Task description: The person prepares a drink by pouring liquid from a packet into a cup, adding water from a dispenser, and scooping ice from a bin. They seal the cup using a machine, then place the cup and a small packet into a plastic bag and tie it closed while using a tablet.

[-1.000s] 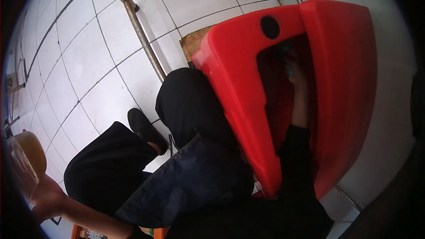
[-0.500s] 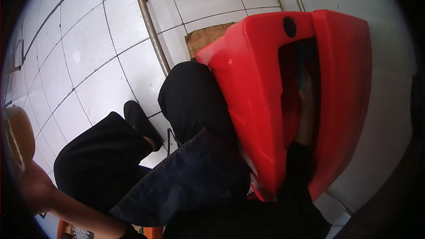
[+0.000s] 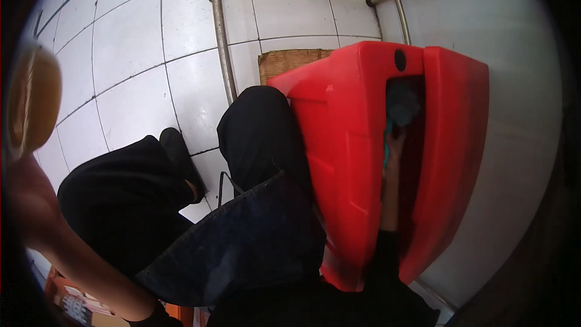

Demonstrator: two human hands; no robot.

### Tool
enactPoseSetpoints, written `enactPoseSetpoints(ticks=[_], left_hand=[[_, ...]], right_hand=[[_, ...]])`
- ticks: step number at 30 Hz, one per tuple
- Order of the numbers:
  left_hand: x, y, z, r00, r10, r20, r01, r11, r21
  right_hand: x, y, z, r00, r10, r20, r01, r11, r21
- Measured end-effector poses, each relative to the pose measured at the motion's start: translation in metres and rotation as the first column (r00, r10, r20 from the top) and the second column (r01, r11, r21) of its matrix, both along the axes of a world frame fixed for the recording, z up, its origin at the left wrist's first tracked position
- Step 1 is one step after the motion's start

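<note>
My right hand (image 3: 396, 144) reaches down into a large red box (image 3: 339, 121) through the gap beside its partly raised lid (image 3: 454, 145). Its fingers close round a turquoise handle (image 3: 387, 145). Just beyond the fingertips, a greyish rounded mass (image 3: 402, 104) shows in the dark inside. At the left edge, my left hand (image 3: 30, 191) holds up a tan, rounded object (image 3: 37, 100) with a pale, rope-like line along it; the hand is blurred and its fingers are mostly hidden. The box stands close against my knee.
A metal pipe frame (image 3: 224, 54) runs behind the box, near a white wall (image 3: 520, 145). Under the box's far edge lies a brown cardboard piece (image 3: 290, 63) on the white tiled floor (image 3: 127, 48). An orange crate (image 3: 57, 281) with small items sits at lower left.
The turquoise-handled thing and my right hand have shifted within the box, and the grey mass now shows. My left hand has risen with the tan object. The view has tilted slightly.
</note>
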State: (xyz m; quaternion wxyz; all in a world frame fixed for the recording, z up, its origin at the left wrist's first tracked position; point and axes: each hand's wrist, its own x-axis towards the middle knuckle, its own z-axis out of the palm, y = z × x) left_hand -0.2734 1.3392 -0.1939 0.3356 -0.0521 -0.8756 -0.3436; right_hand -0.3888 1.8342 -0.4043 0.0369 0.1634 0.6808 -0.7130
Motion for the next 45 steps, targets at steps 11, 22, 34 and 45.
enactPoseSetpoints(ticks=[11, 22, 34, 45], left_hand=[[0.007, -0.012, -0.033, 0.928, 0.354, 0.114, -0.371, 0.904, 0.212], [-0.022, 0.006, -0.035, 0.966, 0.257, -0.006, -0.237, 0.900, 0.366], [-0.039, 0.029, -0.031, 0.991, 0.129, -0.029, -0.096, 0.852, 0.514], [-0.058, 0.063, -0.041, 0.988, -0.141, -0.065, 0.154, 0.844, 0.513]], right_hand=[[0.147, -0.024, 0.043, 0.997, 0.076, 0.029, -0.072, 0.990, -0.120], [0.148, -0.006, 0.064, 0.951, 0.305, 0.046, -0.306, 0.952, 0.023], [0.174, 0.005, 0.081, 0.931, 0.307, 0.197, -0.251, 0.931, -0.265], [0.209, 0.014, 0.134, 0.897, 0.403, 0.184, -0.254, 0.808, -0.531]])
